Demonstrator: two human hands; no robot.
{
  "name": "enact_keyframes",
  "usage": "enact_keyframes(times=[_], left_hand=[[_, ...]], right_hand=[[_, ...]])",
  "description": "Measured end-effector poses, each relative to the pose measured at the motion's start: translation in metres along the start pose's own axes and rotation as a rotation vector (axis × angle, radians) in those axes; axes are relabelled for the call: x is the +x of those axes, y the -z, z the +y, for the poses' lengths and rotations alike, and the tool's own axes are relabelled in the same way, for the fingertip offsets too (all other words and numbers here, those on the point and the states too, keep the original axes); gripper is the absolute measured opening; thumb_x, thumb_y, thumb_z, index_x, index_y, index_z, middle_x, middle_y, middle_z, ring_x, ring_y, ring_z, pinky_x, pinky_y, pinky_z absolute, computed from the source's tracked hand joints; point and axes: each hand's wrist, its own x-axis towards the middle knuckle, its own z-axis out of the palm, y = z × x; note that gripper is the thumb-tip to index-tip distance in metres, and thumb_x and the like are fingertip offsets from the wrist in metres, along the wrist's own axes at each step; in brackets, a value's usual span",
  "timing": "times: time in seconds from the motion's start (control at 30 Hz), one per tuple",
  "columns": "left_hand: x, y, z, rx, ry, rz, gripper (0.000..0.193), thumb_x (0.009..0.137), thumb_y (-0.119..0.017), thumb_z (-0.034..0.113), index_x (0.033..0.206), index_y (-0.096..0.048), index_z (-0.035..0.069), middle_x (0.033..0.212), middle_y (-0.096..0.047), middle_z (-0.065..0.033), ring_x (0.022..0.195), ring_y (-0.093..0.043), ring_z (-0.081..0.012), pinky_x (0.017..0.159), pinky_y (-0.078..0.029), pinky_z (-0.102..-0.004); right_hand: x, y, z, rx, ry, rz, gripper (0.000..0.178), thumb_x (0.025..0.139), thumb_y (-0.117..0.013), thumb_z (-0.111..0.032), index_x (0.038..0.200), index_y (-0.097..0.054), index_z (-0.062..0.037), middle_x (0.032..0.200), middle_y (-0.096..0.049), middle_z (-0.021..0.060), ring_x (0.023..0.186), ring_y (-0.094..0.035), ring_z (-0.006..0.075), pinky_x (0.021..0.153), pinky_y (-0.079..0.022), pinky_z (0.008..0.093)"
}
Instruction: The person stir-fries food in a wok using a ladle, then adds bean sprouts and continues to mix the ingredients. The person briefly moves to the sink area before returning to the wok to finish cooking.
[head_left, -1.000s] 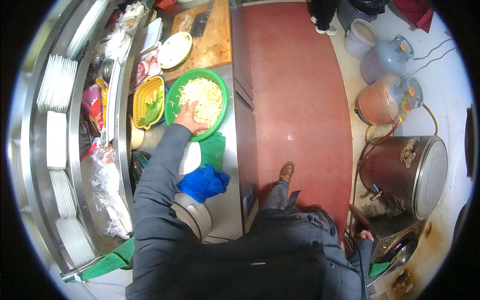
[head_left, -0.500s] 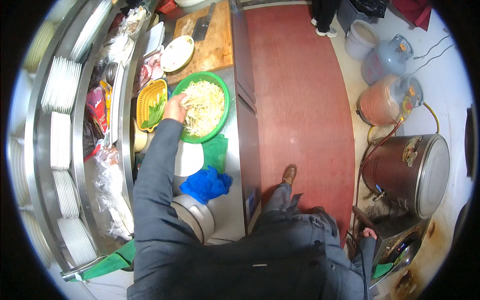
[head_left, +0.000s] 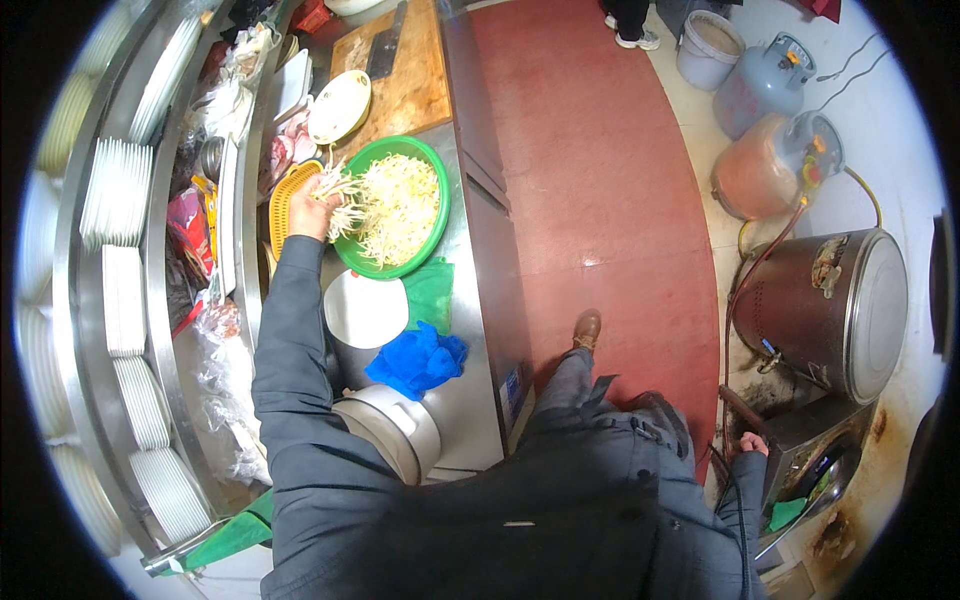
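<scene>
My left hand (head_left: 312, 208) is shut on a bunch of pale bean sprouts, lifted over the left rim of a round green basket (head_left: 425, 258) heaped with more bean sprouts (head_left: 400, 205). A yellow basket (head_left: 282, 205) with greens lies just left of the hand. My right hand (head_left: 752, 443) hangs far down at the right, beside a dark stove edge; whether it holds anything I cannot tell.
A white plate (head_left: 365, 310), green cloth (head_left: 432, 292), blue rag (head_left: 418, 360) and rice cooker (head_left: 395, 428) sit on the steel counter. Beyond are a wooden board (head_left: 410, 85) with a cleaver, stacked white plates (head_left: 125, 300), a large steel pot (head_left: 835, 310) and gas cylinders (head_left: 765, 80).
My left hand moved from the middle of the green basket to its left rim and lifted a bunch of sprouts out.
</scene>
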Motion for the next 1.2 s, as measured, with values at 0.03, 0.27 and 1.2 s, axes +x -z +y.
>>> enact_keyframes(times=[0.03, 0.27, 1.2], left_hand=[[0.001, 0.002, 0.005, -0.018, -0.005, -0.006, 0.043, 0.079, -0.069, -0.010, 0.121, -0.060, -0.004, 0.105, -0.071, -0.0099, 0.090, -0.066, -0.0146, 0.080, -0.053, -0.0273], [-0.002, 0.010, 0.018, 0.014, -0.135, 0.046, 0.040, 0.078, -0.070, 0.001, 0.118, -0.065, -0.002, 0.107, -0.070, -0.0096, 0.094, -0.064, -0.0161, 0.085, -0.049, -0.0292], [-0.150, -0.309, 0.344, -0.279, -0.429, -0.988, 0.051, 0.090, -0.066, 0.014, 0.135, -0.048, -0.001, 0.117, -0.063, -0.0102, 0.106, -0.062, -0.0208, 0.095, -0.050, -0.0347]], right_hand=[[0.004, 0.005, 0.015, -0.016, 0.009, 0.024, 0.016, 0.088, -0.069, -0.004, 0.104, -0.070, -0.0023, 0.082, -0.067, 0.0007, 0.071, -0.058, 0.0117, 0.067, -0.049, 0.0292], [-0.007, -0.005, 0.000, -0.002, -0.001, 0.008, 0.014, 0.089, -0.068, -0.007, 0.102, -0.069, -0.0019, 0.081, -0.067, 0.0020, 0.067, -0.057, 0.0116, 0.062, -0.048, 0.0291], [-0.197, 0.241, 0.064, -0.543, -0.130, 1.269, 0.049, 0.072, -0.073, -0.005, 0.116, -0.051, -0.0009, 0.121, -0.049, 0.0212, 0.112, -0.053, 0.0382, 0.098, -0.045, 0.0453]])
